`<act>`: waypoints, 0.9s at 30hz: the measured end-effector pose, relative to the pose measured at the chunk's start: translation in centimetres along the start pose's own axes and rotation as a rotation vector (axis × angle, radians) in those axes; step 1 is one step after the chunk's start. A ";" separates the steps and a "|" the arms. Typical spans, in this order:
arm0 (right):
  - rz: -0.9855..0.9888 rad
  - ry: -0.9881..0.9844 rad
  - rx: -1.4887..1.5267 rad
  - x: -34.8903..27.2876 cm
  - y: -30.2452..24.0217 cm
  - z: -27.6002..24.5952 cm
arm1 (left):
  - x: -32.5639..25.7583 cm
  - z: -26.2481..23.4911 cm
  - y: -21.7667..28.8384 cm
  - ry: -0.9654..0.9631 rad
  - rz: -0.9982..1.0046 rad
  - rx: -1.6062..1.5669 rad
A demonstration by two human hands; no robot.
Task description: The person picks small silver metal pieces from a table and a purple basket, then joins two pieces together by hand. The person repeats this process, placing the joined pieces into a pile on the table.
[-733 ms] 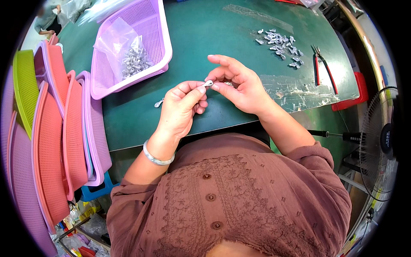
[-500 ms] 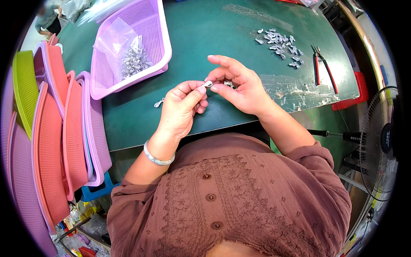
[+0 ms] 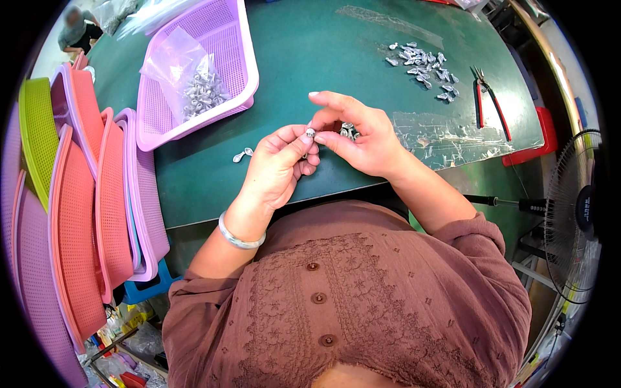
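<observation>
My left hand [image 3: 279, 165] pinches a small silver metal piece [image 3: 310, 132] between thumb and forefinger, above the near edge of the green table [image 3: 310, 58]. Close beside it, my right hand [image 3: 358, 134] cups several small silver pieces [image 3: 350, 131] in its curled fingers. The two hands nearly touch at the fingertips. One loose silver piece [image 3: 242, 154] lies on the table just left of my left hand. A silver bracelet [image 3: 238, 237] circles my left wrist.
A purple basket [image 3: 229, 77] at the back left holds a clear bag of silver pieces [image 3: 197, 90]. A pile of silver pieces [image 3: 424, 68] and red-handled pliers [image 3: 490, 103] lie at the back right. Stacked coloured baskets [image 3: 77, 213] stand at the left, a fan [image 3: 576, 213] at the right.
My left thumb and forefinger have shifted slightly on the small piece, and my right fingers have curled a little closer. Both hands stay in the same place.
</observation>
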State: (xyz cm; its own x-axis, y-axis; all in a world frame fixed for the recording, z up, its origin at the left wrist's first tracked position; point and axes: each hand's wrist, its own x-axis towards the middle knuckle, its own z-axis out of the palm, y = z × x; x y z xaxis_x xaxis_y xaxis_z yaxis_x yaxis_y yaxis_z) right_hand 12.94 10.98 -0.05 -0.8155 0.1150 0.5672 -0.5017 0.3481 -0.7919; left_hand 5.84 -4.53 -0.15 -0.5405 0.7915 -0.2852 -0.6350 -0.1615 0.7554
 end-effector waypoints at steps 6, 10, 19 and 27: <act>0.005 -0.011 -0.034 0.0 -0.4 -0.1 | 0.1 0.1 -0.3 0.023 0.124 0.067; -0.029 0.012 -0.062 0.0 -0.2 -0.1 | 0.1 0.2 -0.3 0.057 0.178 0.068; 0.003 0.015 -0.042 0.0 -0.3 0.0 | 0.0 0.3 0.0 0.017 0.125 -0.016; 0.106 0.096 -0.294 -0.2 1.0 -1.6 | 0.0 -0.4 0.1 0.045 0.118 -0.018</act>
State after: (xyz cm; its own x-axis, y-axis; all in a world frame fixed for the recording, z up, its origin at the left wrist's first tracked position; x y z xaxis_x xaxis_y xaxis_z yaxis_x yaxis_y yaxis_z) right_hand 13.11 12.78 -0.61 -0.8209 0.2470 0.5149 -0.2992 0.5820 -0.7562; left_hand 5.62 -4.79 -0.30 -0.6365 0.7389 -0.2212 -0.5748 -0.2632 0.7748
